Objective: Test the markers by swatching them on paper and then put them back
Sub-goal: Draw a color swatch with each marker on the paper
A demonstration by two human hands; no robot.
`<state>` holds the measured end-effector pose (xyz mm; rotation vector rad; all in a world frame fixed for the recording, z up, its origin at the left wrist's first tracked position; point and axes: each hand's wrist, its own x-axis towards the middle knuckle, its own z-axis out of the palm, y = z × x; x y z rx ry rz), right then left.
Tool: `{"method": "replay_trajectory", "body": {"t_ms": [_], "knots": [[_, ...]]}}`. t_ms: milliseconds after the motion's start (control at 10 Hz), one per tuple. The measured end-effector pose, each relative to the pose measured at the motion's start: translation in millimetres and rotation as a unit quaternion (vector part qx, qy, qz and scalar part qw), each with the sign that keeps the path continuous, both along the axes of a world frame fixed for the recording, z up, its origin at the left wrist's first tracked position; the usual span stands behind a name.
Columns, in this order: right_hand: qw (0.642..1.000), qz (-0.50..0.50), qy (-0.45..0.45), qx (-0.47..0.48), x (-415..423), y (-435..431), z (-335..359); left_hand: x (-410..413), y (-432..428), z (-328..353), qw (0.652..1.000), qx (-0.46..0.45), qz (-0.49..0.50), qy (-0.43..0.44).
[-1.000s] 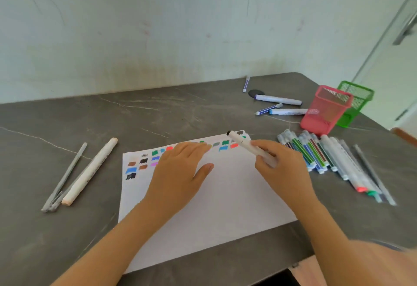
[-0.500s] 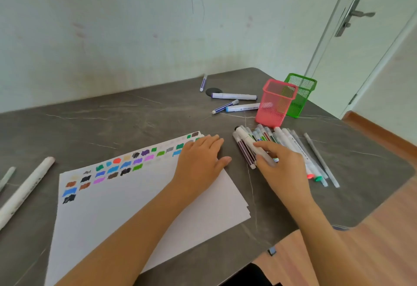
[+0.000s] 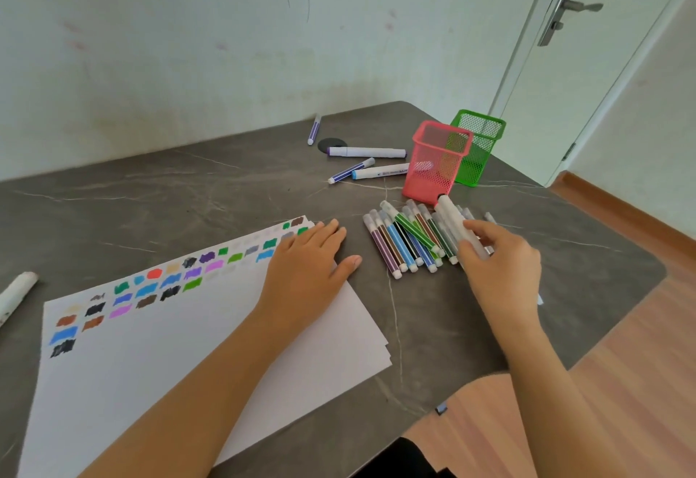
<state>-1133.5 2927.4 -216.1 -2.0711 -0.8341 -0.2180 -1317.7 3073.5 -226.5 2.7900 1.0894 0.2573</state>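
Markers [image 3: 403, 242] are lying by our right hand [image 3: 501, 270], which is gripping a white marker [image 3: 452, 218]; our flat left hand [image 3: 305, 270] is pressing paper [image 3: 150, 357] onto a grey table [image 3: 188, 195]; door [image 3: 602, 70] beyond.

The left hand [image 3: 305, 270] lies flat, fingers [image 3: 327, 232] straight, while the right hand [image 3: 497, 268] grips a white marker [image 3: 452, 215].

Scuffed pale wall [image 3: 188, 44], white door [image 3: 587, 63], wooden floor [image 3: 640, 364], grey marbled table [image 3: 188, 195]
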Motion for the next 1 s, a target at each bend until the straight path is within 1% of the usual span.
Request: {"method": "replay_trajectory", "body": {"t_ms": [100, 300, 700, 900, 1000], "knots": [[1.0, -0.004, -0.015, -0.022, 6, 2, -5, 1, 0, 0, 1.0, -0.002, 0.001, 0.005], [0.999, 0.009, -0.039, -0.026, 6, 6, -4, 1, 0, 1, 1.0, -0.003, 0.004, 0.013], [0.997, 0.001, -0.047, -0.069, 21, 6, -2, 4, 3, 0, 0.999, -0.008, 0.009, 0.032], [0.995, 0.027, -0.094, -0.021, 11, 10, 2, 4, 3, -1, 1.0, -0.004, 0.008, 0.025], [0.99, 0.046, -0.132, -0.002, 6, 18, 4, 3, 2, -1, 1.0, -0.003, 0.006, 0.018]]}}
